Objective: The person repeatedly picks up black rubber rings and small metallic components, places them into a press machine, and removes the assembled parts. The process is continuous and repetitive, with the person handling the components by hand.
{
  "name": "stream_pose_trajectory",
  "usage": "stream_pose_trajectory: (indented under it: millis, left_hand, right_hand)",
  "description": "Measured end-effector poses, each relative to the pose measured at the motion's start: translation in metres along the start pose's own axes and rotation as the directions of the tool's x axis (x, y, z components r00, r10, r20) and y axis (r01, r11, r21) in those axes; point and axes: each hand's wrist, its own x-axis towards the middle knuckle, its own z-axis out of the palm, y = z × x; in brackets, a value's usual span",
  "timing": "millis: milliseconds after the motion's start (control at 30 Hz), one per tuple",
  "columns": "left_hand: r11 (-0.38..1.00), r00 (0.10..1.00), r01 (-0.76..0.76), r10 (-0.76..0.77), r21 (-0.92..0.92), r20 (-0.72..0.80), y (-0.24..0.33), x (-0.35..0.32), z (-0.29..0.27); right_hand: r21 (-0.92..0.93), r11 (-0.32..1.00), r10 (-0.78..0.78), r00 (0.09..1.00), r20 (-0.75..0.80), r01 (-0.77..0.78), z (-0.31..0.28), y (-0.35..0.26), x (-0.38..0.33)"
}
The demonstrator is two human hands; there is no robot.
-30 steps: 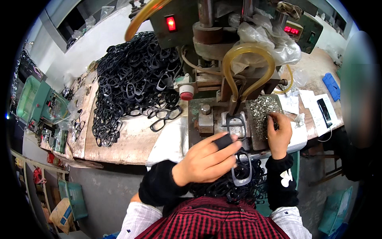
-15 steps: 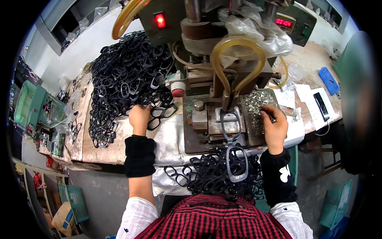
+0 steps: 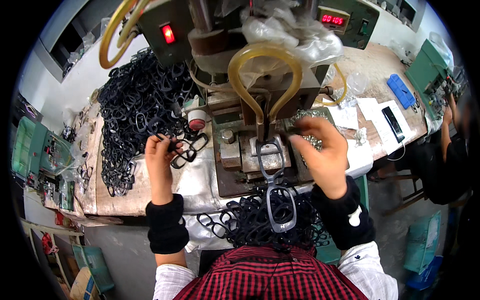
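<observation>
My left hand (image 3: 159,150) is closed, thumb and fingers pinching a black eyeglass frame (image 3: 188,156) beside the large heap of dark frames (image 3: 145,107). A grey eyeglass frame (image 3: 273,179) lies on the metal block of a bench press (image 3: 231,156), one rim under the press head and the other hanging out toward me. To the right of that block, my right hand (image 3: 327,150) is raised with curved fingers smeared by motion; whether it holds anything cannot be seen. It partly covers a tray of small shiny metal pieces (image 3: 314,142).
More dark frames (image 3: 250,220) are piled at my lap. A red button (image 3: 196,124) and looped yellow hose (image 3: 265,52) are on the press. Rightward are a phone (image 3: 393,124), a blue tray (image 3: 401,91) and another person (image 3: 447,150) at a green machine (image 3: 427,72).
My right hand has lifted from the metal pieces and moved left toward the press block. My left hand has drawn slightly nearer, pinching a black frame. The view has shifted rightward.
</observation>
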Motion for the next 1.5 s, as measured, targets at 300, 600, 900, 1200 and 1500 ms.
stream_pose_trajectory:
  millis: [300,600,900,1200,1500]
  left_hand:
    - [0.755,0.771,-0.616,0.637,-0.225,0.025,0.061,-0.057,0.082]
    - [0.584,0.51,-0.799,0.786,-0.147,0.351,0.093,-0.06,0.128]
    - [-0.011,-0.111,-0.991,0.614,-0.132,0.781,0.054,-0.072,0.142]
    - [0.012,-0.078,-0.993,0.662,-0.114,0.745,0.046,-0.072,0.139]
    - [-0.135,0.19,-0.892,0.755,0.432,0.627,0.03,-0.088,0.079]
  right_hand:
    - [0.284,0.947,0.129,0.988,0.088,-0.149,0.03,-0.002,0.008]
    - [0.328,0.938,0.081,0.991,0.111,-0.113,0.03,-0.036,-0.015]
    - [-0.785,0.615,-0.109,0.994,0.016,0.08,-0.044,0.089,-0.019]
    - [-0.724,0.679,-0.23,0.972,-0.057,0.118,-0.044,0.096,-0.019]
    - [-0.663,0.739,-0.287,0.947,-0.145,0.123,-0.032,0.095,-0.013]
